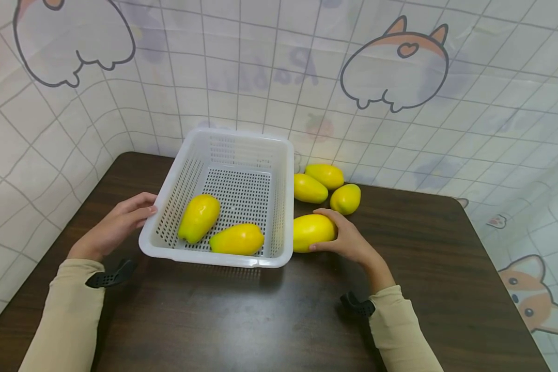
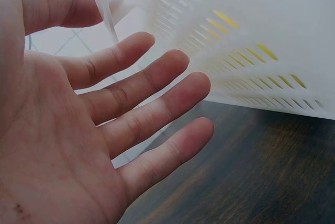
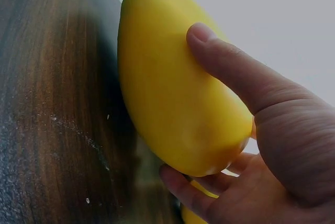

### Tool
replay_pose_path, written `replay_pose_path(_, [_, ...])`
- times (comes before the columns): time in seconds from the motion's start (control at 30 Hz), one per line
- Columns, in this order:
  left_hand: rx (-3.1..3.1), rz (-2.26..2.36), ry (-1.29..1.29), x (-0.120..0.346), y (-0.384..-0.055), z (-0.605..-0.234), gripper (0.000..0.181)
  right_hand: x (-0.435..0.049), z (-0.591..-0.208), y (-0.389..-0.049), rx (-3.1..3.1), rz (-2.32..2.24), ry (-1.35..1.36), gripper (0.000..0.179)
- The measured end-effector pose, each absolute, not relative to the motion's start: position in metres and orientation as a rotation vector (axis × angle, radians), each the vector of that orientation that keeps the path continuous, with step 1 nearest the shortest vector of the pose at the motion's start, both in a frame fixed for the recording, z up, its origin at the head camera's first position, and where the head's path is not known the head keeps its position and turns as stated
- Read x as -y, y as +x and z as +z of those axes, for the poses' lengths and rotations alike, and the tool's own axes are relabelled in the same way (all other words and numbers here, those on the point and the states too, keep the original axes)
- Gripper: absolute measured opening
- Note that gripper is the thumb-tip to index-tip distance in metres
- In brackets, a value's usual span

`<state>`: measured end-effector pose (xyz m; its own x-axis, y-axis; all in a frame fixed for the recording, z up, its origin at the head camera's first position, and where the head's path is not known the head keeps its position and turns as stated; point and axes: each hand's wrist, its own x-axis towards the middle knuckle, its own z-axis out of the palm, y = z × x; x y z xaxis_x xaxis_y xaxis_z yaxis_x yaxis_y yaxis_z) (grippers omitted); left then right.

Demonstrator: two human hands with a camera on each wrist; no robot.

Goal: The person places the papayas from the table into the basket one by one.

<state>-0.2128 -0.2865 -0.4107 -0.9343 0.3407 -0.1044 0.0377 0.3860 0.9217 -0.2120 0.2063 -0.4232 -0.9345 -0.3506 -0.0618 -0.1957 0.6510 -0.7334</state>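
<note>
My right hand [image 1: 351, 240] grips a large yellow papaya [image 1: 312, 232] just outside the right wall of the white plastic basket [image 1: 285, 206]. In the right wrist view, the thumb lies along one side of this papaya [image 3: 167, 88] and the fingers curl round its rounded end. My left hand [image 1: 123, 222] is at the basket's left side, with its thumb at the rim. Its fingers [image 2: 172, 101] are spread and nearly straight beside the slotted outer wall. Inside the basket lie one papaya [image 1: 198, 219] on the left and another papaya [image 1: 237, 239] near the front.
Behind the right hand, three more papayas sit together: one at the back [image 1: 325, 175], one by the basket [image 1: 309, 188] and one on the right [image 1: 346, 199]. The dark wooden table [image 1: 223, 315] backs onto a white checked curtain [image 1: 260, 62] with cartoon prints.
</note>
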Motion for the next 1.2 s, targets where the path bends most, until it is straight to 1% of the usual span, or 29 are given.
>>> replay_pose_path(0.5, [-2.364,1.571,0.349,0.287,-0.213,-0.412,0.039,-0.210,-0.429,-0.209,-2.685,-1.207,-0.357,0.080])
replay_pose_path(1.2, [-2.366,1.583,0.375,0.287,-0.213,-0.412,0.040,-0.208,-0.416,-0.203,-2.699,-1.242,-0.324,0.081])
